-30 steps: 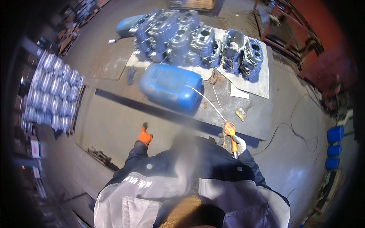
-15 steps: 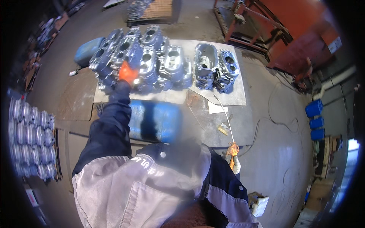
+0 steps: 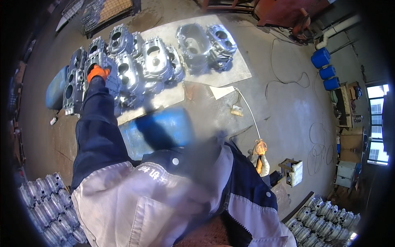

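The left grip (image 3: 98, 73), in an orange glove, reaches over a grey metal housing (image 3: 108, 79) in the upper left of the frame, fingertips dipping into its bore; how tightly they close, I cannot tell. Its arm runs long and nearly straight up from the lower left, the dark sleeve (image 3: 98, 113) crossing beside the blue can. The right grip (image 3: 265, 164), lower right of centre, is wrapped around the orange handle of a blow gun (image 3: 260, 149) — elbow tucked in, thin nozzle pointing up and left. Around the left grip, more housings (image 3: 156, 61) stand clustered on a pale sheet (image 3: 238, 68) over the tabletop (image 3: 214, 111). The blue can (image 3: 177, 125) lies near the torso — contents hidden. Another blue container (image 3: 56, 90) sits at the left; three blue drums (image 3: 320, 58) line the right, their contents unseen. A wire crate (image 3: 91, 19) stands upper left.
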`<action>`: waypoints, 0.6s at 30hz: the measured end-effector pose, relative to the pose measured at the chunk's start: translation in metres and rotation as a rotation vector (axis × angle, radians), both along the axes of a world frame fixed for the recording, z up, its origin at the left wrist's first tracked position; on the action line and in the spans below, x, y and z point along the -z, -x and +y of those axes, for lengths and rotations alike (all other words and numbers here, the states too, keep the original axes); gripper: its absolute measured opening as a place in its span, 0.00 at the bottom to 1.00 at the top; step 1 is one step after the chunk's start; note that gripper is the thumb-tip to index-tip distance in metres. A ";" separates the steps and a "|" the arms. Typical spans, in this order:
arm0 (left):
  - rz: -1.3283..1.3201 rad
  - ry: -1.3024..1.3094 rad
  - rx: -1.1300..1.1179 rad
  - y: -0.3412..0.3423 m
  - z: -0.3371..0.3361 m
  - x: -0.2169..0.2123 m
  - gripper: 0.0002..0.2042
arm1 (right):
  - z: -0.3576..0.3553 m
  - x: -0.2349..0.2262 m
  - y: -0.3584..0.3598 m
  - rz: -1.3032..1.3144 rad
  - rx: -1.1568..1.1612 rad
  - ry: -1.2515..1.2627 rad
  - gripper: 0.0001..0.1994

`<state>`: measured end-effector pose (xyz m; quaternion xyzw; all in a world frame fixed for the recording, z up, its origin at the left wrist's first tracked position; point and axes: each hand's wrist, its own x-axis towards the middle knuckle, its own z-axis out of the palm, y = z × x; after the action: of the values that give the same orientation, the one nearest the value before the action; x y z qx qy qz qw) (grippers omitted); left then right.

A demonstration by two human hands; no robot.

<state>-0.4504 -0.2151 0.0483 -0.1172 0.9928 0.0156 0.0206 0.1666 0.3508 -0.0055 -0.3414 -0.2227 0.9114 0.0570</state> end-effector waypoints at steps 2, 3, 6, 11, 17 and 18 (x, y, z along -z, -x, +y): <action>0.032 0.011 0.073 0.000 -0.001 0.000 0.33 | -0.004 -0.008 0.008 0.021 -0.044 0.017 0.20; -0.022 -0.008 0.128 -0.004 0.000 0.000 0.31 | -0.008 -0.013 0.013 0.033 -0.057 0.052 0.20; -0.095 -0.072 0.256 -0.033 0.014 0.003 0.30 | -0.018 -0.030 0.033 0.144 -0.109 0.078 0.27; -0.087 -0.392 0.536 -0.133 0.034 -0.008 0.24 | -0.019 -0.047 0.081 0.320 -0.158 0.186 0.28; 0.131 -0.297 1.124 -0.232 0.071 0.021 0.19 | 0.004 -0.058 0.157 0.088 -0.399 -0.108 0.26; 0.094 -0.328 1.132 -0.246 0.082 0.031 0.18 | 0.006 -0.061 0.169 0.102 -0.497 -0.033 0.26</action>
<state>-0.2045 -0.1332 0.0174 0.4363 0.8854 0.1604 -0.0005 -0.0024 0.3566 0.0560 -0.2286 -0.3114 0.9097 -0.1522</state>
